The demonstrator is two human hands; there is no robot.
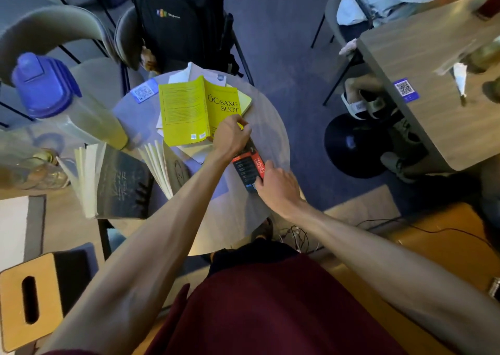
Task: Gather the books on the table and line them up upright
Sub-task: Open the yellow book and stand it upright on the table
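Round table (270,127): both hands, left hand (230,138) and right hand (278,187), grip red-black book (247,165) lying lengthwise away

Glossy paper covers the yellow book (189,108); the round table (267,127) looks smooth, pale wood-grain laminate.

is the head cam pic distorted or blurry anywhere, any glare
Head view: wide-angle bending curves the edges; the water bottle at left is soft, as is the red and black book under both hands; the yellow book title reads sharp; dim bluish light, faint sheen on the round table.
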